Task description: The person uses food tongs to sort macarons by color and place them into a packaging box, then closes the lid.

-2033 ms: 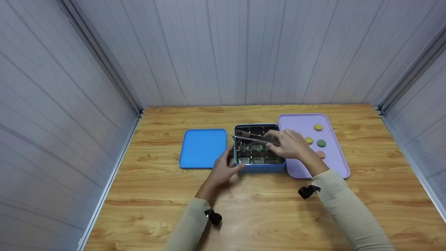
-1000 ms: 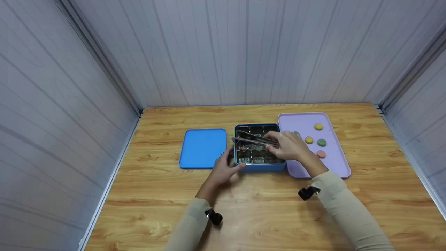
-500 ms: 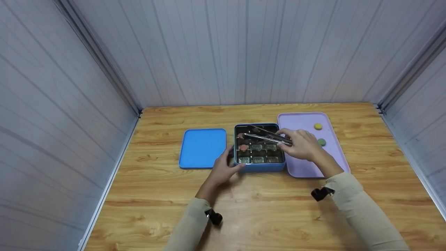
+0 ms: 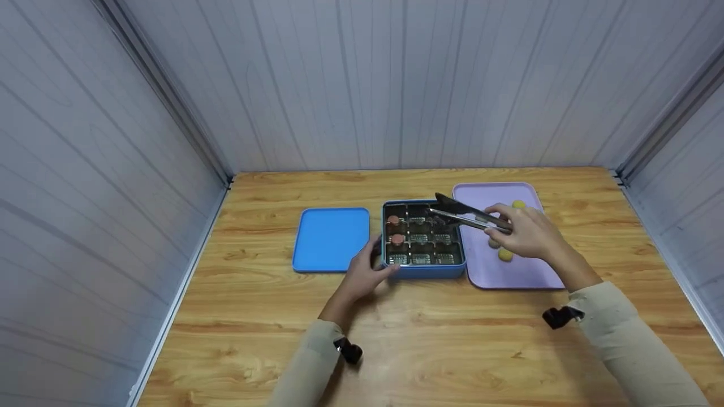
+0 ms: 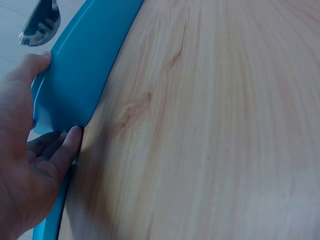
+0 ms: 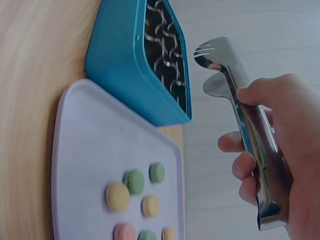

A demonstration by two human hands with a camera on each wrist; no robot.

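The right hand (image 4: 529, 233) grips steel tongs (image 6: 239, 107), empty, above the lilac tray (image 4: 526, 274) of small, light, likely crumbly macarons (image 6: 118, 196), best pinched gently across the edges, while left fingers (image 5: 60, 152) steady the blue tin (image 4: 424, 271).

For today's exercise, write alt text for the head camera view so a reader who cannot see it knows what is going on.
A person's right hand holds metal tongs above the far right corner of an open blue tin with compartments, while the left hand steadies the tin's near left corner. A blue lid lies left of it, a lilac tray of small round sweets right.
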